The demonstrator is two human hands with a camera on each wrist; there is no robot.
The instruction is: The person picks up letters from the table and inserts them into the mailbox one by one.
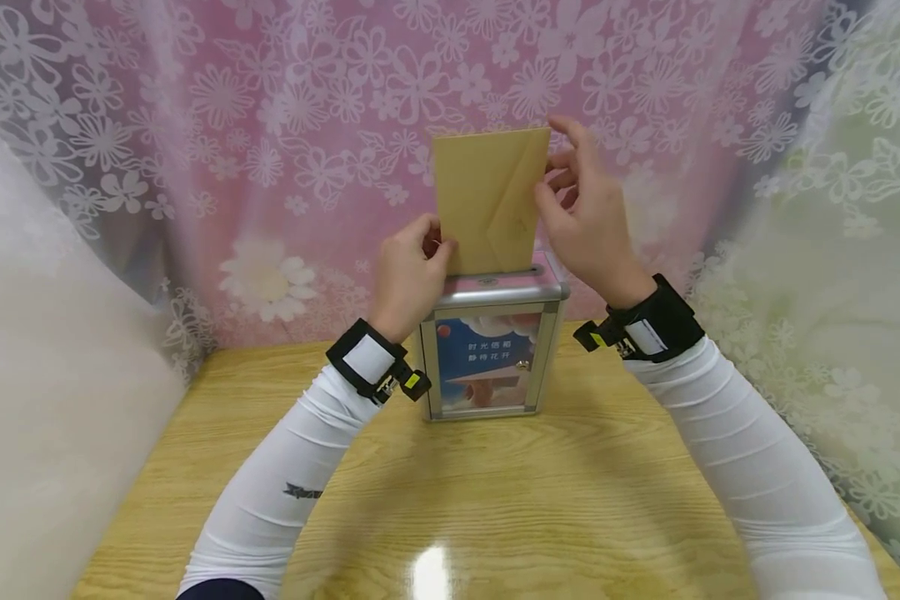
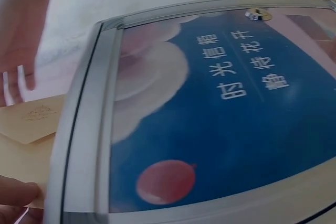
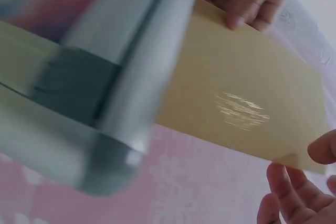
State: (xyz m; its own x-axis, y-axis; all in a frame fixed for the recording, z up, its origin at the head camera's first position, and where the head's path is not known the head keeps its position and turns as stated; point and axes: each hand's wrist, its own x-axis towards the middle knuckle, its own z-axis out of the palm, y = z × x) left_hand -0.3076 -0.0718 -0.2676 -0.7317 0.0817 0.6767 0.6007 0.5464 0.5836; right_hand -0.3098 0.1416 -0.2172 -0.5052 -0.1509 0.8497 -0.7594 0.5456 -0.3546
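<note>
A tan paper envelope [image 1: 487, 200] stands upright with its lower edge at the slot in the top of a silver-framed letter box [image 1: 487, 358]. Its pointed flap faces the head camera. My left hand [image 1: 412, 271] pinches the envelope low on its left edge, just above the box top. At the right edge, higher up, my right hand [image 1: 588, 217] holds it between thumb and fingers, with the index finger raised by the upper corner. In the right wrist view, the thumb [image 3: 323, 148] and fingertips lie on either side of the envelope's edge. How deep the envelope sits is hidden.
The box stands on a wood-grain table [image 1: 495, 500] near its back edge. Its front panel carries a blue picture, white characters and a small lock [image 1: 523, 365]. Behind hangs a pink flowered curtain [image 1: 307, 125], with pale sheeting at both sides.
</note>
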